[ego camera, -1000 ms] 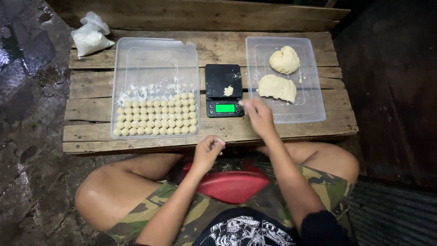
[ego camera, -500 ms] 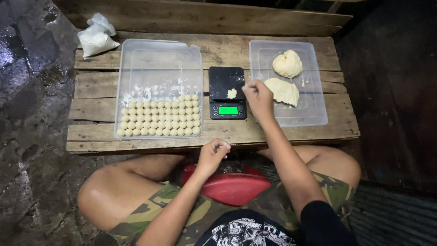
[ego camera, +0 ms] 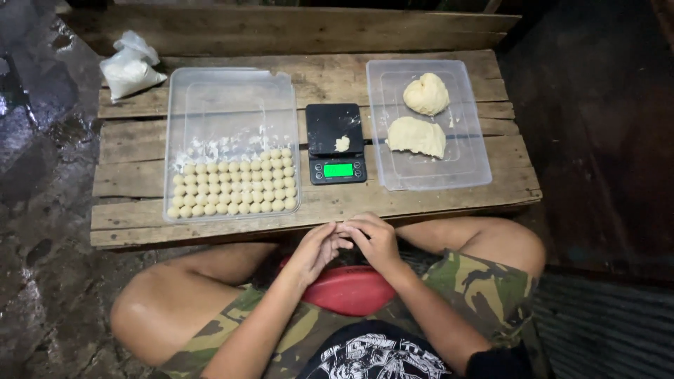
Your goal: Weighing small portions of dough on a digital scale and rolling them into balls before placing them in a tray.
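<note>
My left hand (ego camera: 314, 254) and my right hand (ego camera: 377, 242) meet fingertip to fingertip over my lap, just below the front edge of the low wooden table (ego camera: 428, 200). What lies between the fingers is hidden. Straight ahead stands a black digital scale (ego camera: 335, 165) with a lit green display and a small bit of pale dough (ego camera: 342, 143) on its plate. To its left, a clear tray (ego camera: 232, 81) holds several rows of small dough balls (ego camera: 235, 186). The clear tray (ego camera: 477, 172) to the right holds two big dough lumps (ego camera: 426, 93) (ego camera: 417, 136).
A knotted plastic bag of white powder (ego camera: 130, 67) lies at the table's back left corner. A red seat (ego camera: 351, 293) shows between my legs. Wet dark ground lies to the left, and a dark corrugated sheet (ego camera: 604, 330) to the right.
My right hand has drawn back from the scale and the right tray to my lap, where it now touches my left hand. The bit of dough stays on the scale.
</note>
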